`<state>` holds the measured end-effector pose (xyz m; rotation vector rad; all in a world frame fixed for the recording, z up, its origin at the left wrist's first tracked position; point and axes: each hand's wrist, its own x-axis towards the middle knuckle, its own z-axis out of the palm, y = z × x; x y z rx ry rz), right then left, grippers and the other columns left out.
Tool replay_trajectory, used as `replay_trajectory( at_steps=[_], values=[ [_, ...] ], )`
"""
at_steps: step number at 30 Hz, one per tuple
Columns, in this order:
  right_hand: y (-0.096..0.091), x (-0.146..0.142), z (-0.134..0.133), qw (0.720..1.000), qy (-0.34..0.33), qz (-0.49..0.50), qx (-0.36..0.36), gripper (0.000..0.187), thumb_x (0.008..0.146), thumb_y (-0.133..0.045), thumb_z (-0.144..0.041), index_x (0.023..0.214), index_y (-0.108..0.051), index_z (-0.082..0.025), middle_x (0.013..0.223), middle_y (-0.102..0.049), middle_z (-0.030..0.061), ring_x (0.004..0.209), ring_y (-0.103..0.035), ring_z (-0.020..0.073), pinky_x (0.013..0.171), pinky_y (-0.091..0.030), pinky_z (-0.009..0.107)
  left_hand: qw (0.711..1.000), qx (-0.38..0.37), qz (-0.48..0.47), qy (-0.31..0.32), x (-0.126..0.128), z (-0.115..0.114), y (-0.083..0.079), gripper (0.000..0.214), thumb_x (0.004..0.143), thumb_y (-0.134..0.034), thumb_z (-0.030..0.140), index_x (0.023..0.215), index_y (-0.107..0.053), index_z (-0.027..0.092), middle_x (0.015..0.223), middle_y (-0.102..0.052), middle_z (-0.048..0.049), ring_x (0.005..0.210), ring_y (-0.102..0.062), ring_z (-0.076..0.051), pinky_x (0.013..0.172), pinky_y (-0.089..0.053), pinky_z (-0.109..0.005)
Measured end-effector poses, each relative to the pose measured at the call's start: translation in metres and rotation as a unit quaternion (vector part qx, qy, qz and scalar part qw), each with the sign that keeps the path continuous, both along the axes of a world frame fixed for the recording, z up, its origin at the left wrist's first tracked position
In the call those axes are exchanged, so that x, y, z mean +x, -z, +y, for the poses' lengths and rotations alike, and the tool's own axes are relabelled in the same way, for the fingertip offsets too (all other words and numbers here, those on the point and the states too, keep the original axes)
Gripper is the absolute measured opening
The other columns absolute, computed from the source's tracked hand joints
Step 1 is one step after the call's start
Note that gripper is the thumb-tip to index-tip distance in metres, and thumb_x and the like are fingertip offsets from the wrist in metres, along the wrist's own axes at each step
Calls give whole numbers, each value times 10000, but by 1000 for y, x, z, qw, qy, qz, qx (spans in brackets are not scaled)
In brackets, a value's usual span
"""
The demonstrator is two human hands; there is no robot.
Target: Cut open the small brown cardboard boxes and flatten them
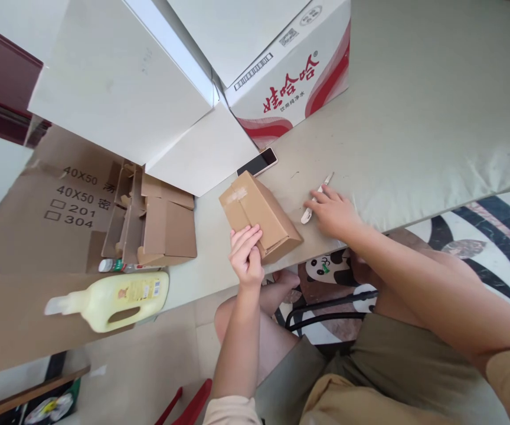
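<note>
A small brown cardboard box [261, 215] with tape on its top lies on the pale table [414, 118] near the front edge. My left hand [247, 255] rests on the box's near end, fingers curled over its top edge. My right hand [334, 211] lies on the table to the right of the box, fingers closed on a small white utility knife [316, 199] whose blade points away from me.
A phone [258, 162] lies behind the box. Large white cartons [117, 77] and one with red lettering [290, 65] stand at the back. Left are an opened cardboard box [157, 221], a flat cardboard sheet [38, 236], a yellow bottle [113, 298] and a small tube [122, 266].
</note>
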<state>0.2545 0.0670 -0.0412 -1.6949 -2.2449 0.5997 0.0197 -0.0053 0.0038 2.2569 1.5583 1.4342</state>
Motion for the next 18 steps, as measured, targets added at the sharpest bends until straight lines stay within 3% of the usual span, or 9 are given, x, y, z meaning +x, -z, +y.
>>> replay_trajectory(
  at_steps=[3, 8, 13, 18],
  values=[
    [2, 4, 2, 1000, -18, -16, 17, 430, 909, -431, -48, 1185, -718, -212, 1411, -622, 104, 1421, -407, 351, 1001, -425, 494, 1000, 8, -17, -2, 4, 1, 0, 341, 906, -493, 157, 1049, -788, 252, 1083, -793, -50, 1109, -701, -214, 1132, -402, -496],
    [0, 1, 3, 996, 27, -5, 80, 345, 949, -428, -81, 1006, -740, -219, 1173, -719, 117, 1239, -504, 325, 937, -346, 483, 1000, 13, -9, -17, 6, 1, 0, 334, 900, -483, 184, 1001, -796, 240, 1047, -798, -63, 1067, -713, -228, 1115, -420, -509],
    [-8, -4, 1, 984, 48, 68, 154, 323, 1020, -407, -228, 1157, -699, -229, 1143, -716, 105, 1057, -592, 261, 894, -343, 412, 1000, 11, 1, -14, 8, 0, -2, 338, 904, -477, 173, 1007, -792, 239, 1052, -797, -62, 1070, -711, -224, 1101, -429, -497],
    [-18, -5, -2, 985, 22, 122, 121, 375, 1012, -397, -304, 1272, -655, -226, 1170, -687, 110, 838, -609, 225, 645, -338, 333, 1000, 2, 8, -23, 16, -1, -4, 337, 913, -479, 170, 1021, -790, 241, 1062, -795, -60, 1084, -702, -224, 1113, -404, -497]
  ],
)
